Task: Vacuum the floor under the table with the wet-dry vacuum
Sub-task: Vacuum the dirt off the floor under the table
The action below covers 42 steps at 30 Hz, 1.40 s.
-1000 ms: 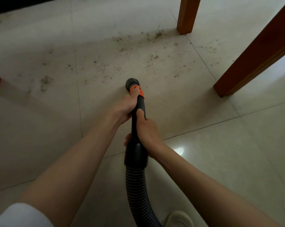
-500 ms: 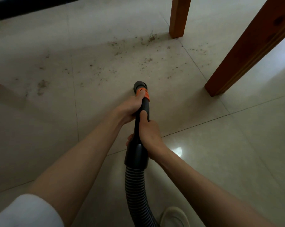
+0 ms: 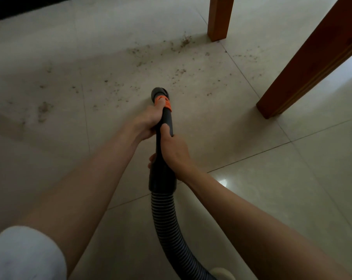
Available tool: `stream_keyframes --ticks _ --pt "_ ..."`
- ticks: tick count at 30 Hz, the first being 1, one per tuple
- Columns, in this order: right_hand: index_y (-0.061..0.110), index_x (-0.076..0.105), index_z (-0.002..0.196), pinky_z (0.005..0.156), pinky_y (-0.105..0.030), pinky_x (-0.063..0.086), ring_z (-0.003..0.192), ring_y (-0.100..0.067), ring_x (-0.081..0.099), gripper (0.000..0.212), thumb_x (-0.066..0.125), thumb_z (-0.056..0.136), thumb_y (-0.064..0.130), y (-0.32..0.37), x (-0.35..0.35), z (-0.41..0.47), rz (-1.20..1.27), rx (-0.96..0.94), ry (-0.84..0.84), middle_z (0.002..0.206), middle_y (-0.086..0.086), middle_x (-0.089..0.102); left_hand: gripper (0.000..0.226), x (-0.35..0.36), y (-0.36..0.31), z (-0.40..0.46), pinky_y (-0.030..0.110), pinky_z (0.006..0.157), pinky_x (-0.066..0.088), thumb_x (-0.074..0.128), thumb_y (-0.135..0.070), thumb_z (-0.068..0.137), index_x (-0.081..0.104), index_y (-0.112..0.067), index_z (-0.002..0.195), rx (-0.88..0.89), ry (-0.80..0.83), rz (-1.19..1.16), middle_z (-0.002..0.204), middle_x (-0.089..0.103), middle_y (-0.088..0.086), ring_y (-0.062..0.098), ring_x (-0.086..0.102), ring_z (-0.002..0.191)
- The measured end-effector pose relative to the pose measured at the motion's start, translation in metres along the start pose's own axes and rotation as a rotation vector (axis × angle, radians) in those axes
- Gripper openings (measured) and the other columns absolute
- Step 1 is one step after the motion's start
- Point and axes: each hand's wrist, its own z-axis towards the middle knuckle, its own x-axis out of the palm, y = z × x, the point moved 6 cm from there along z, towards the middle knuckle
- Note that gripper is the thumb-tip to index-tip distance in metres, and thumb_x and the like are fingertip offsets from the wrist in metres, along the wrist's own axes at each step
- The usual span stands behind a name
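Left hand (image 3: 148, 123) clenched round vacuum wand (image 3: 167, 122) just behind orange collar (image 3: 164, 103); right hand (image 3: 174, 152) gripping wand lower, above ribbed hose (image 3: 167, 225). Nozzle (image 3: 159, 92) low over tiled floor (image 3: 252, 199), near scattered dirt (image 3: 179, 72), between 2 table legs (image 3: 312, 63).

Pale tiled floor (image 3: 252, 199) — scattered dirt specks (image 3: 179, 72), two wooden table legs (image 3: 219, 19).

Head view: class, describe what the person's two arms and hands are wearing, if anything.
Both hands, left hand and right hand, are bare, with no gloves, rings or watch showing. A white sleeve covers the left upper arm; the right arm shows no sleeve in view.
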Motion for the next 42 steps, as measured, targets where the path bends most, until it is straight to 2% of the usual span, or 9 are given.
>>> stream_keyframes --ticks 8,13,15,20,26,29,32,35,42 --pt "0.011 0.048 0.076 0.072 -0.048 0.058 0.063 -0.033 0.066 0.042 0.033 0.099 0.042 -0.013 0.006 -0.008 0.072 0.000 0.062 0.080 -0.025 0.067 0.039 -0.001 0.013 -0.002 0.029 0.061 0.043 0.034 -0.044 0.100 0.047 -0.011 0.083 0.025 0.005 -0.008 0.079 0.050 0.009 0.018 0.051 0.067" --pt "0.015 0.052 0.086 0.085 -0.044 0.055 0.080 -0.034 0.067 0.033 0.035 0.099 0.039 -0.033 0.015 -0.030 0.188 0.105 0.261 0.088 -0.021 0.068 0.036 -0.005 0.028 -0.031 0.028 0.060 0.044 0.033 -0.041 0.101 0.046 -0.007 0.103 0.035 0.037 0.040 0.080 0.050 0.008 0.017 0.051 0.069" --pt "0.013 0.057 0.086 0.073 -0.034 0.057 0.074 -0.024 0.067 0.033 0.039 0.099 0.036 -0.042 0.008 -0.035 0.191 0.135 0.287 0.083 -0.013 0.068 0.035 -0.010 0.033 -0.041 0.026 0.055 0.044 0.034 -0.040 0.100 0.048 -0.008 0.097 0.030 0.049 0.046 0.077 0.050 0.008 0.017 0.051 0.066" --pt "0.003 0.056 0.092 0.052 -0.022 0.049 0.058 -0.017 0.057 0.033 0.034 0.101 0.025 -0.056 -0.028 -0.017 0.220 0.187 0.036 0.072 -0.010 0.063 0.037 -0.018 0.049 -0.070 0.024 0.053 0.043 0.034 -0.038 0.101 0.048 -0.011 0.081 0.041 0.097 0.138 0.072 0.049 0.009 0.017 0.049 0.060" --pt "0.010 0.058 0.095 0.064 -0.028 0.048 0.073 -0.019 0.058 0.032 0.045 0.098 0.040 -0.049 -0.014 0.008 0.431 0.226 0.047 0.085 -0.009 0.061 0.040 0.007 0.065 -0.094 0.033 0.065 0.048 0.038 -0.035 0.099 0.055 -0.012 0.071 0.076 0.137 0.327 0.065 0.057 0.008 0.021 0.056 0.060" --pt "0.008 0.059 0.100 0.072 -0.032 0.049 0.083 -0.024 0.060 0.027 0.051 0.096 0.034 -0.056 -0.015 0.014 0.475 0.243 0.028 0.095 -0.012 0.062 0.044 0.006 0.070 -0.101 0.036 0.071 0.049 0.035 -0.041 0.099 0.058 -0.009 0.080 0.039 0.172 0.420 0.069 0.058 0.010 0.023 0.057 0.065" --pt "0.010 0.056 0.085 0.063 -0.030 0.047 0.068 -0.020 0.057 0.018 0.052 0.095 0.025 -0.060 -0.021 0.015 0.490 0.273 0.030 0.078 -0.008 0.059 0.046 0.009 0.069 -0.107 0.026 0.059 0.044 0.031 -0.043 0.099 0.059 -0.008 0.090 0.045 0.182 0.542 0.070 0.056 0.006 0.017 0.054 0.062" --pt "0.009 0.053 0.081 0.054 -0.025 0.047 0.060 -0.016 0.055 0.019 0.048 0.095 0.020 -0.057 -0.031 0.015 0.547 0.249 0.021 0.070 -0.006 0.055 0.046 0.020 0.062 -0.108 0.023 0.054 0.042 0.031 -0.043 0.099 0.056 -0.010 0.079 0.065 0.183 0.611 0.068 0.054 0.005 0.015 0.052 0.058" --pt "0.008 0.055 0.087 0.057 -0.026 0.048 0.065 -0.016 0.055 0.019 0.048 0.096 0.022 -0.051 -0.063 0.028 0.555 0.243 -0.028 0.076 -0.006 0.056 0.058 0.051 0.055 -0.096 0.029 0.071 0.045 0.026 -0.050 0.098 0.058 -0.003 0.111 0.080 0.215 0.590 0.082 0.056 0.009 0.022 0.055 0.076"
